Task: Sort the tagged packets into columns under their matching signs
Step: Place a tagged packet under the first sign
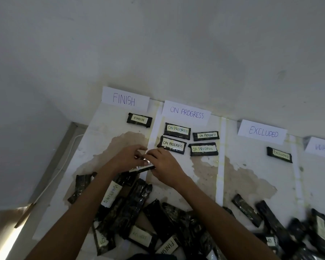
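Stained white floor [251, 175] meets a plain wall [176, 44]; both hands work below the ON PROGRESS sign [186, 112].
Below-left of that sign, the left hand [127, 158] and right hand [163, 164] together pinch a glossy black packet [142, 168], its label half hidden, over the paper strip [152, 128] edging the column. Four sorted packets [177, 130], flat and labelled, lie in two rows just under the sign, with bare floor open below them. Left of the sign stands a FINISH sign [124, 99] with one FINISH packet [139, 119]; right of it, an EXCLUDED sign [263, 132] with one EXCLUDED packet [279, 154]. Well below the sign, a crinkled pile [176, 222] crowds both forearms.
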### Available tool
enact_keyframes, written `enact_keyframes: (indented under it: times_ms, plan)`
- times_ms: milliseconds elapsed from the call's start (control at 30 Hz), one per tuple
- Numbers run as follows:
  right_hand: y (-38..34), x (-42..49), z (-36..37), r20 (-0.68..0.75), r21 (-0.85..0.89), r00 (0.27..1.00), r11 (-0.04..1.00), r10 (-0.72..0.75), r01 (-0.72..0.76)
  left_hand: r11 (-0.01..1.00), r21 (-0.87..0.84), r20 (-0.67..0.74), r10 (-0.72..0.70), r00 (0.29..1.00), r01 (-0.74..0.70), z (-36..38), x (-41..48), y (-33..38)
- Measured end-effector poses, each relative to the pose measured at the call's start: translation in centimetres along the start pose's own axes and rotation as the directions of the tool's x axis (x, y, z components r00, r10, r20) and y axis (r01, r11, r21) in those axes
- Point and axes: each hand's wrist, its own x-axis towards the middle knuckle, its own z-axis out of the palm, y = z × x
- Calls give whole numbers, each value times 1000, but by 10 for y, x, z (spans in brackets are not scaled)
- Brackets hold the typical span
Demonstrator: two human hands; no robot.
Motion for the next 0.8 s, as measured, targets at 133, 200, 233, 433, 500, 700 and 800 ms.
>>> enact_keyframes:
  times_ms: [133,200,233,433,500,700,800]
  plan:
    - [20,-20,0,-28,-48,997,996,78,-79,1000,1,1,27,1000,-27,25,13,11]
    - [34,-35,-3,-45,-68,988,986,151,-154,999,-10,-63,49,997,-49,39,19,20]
    - [42,-46,-5,-47,-65,980,978,194,-196,998,-1,-90,66,994,-66,47,23,24]
    - [98,-114,-16,5,-16,879,879,478,-477,976,121,-90,191,978,-179,85,41,37]
    - [112,-125,-18,53,-17,833,835,550,-550,968,180,-64,189,980,-175,97,47,37]
    - [134,-133,-7,114,-8,775,781,622,-625,950,260,-4,180,984,-173,116,55,31]
    - [126,-130,-3,60,-53,777,780,626,-624,953,255,-8,168,986,-160,112,44,30]
